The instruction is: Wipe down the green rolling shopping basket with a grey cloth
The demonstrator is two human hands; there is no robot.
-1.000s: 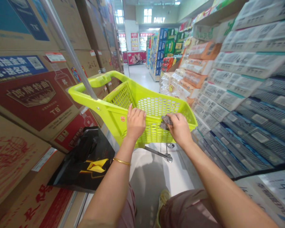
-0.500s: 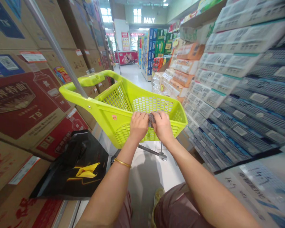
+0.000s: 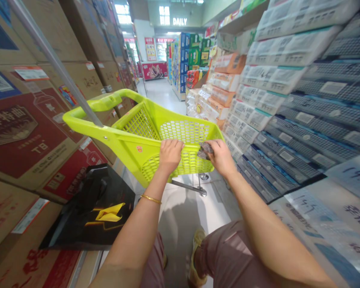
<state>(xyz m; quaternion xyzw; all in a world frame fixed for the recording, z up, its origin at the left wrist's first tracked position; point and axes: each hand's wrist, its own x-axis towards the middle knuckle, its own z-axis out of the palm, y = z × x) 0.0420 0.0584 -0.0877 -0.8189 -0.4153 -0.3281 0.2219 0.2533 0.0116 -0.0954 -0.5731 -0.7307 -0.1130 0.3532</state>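
A yellow-green shopping cart (image 3: 124,138) stands across the aisle in front of me, its handle to the left. My left hand (image 3: 170,155) is closed over the near rim of the basket. Farther right along that rim, my right hand (image 3: 220,156) is closed on a crumpled grey-brown cloth (image 3: 204,150), which lies against the rim near the basket's right end. My fingertips on the far side of the rim are partly hidden. Nothing shows inside the basket.
Stacked cartons (image 3: 15,116) line the left side, with a black bag (image 3: 90,212) leaning near them. Packs of wrapped paper goods (image 3: 267,76) pile up on the right. A metal pole (image 3: 57,64) slants in front of the cart handle. Tiled floor (image 3: 159,92) runs ahead.
My right hand has slid right along the rim with the cloth, away from my left hand. My left hand stays on the rim. The view has shifted slightly right.
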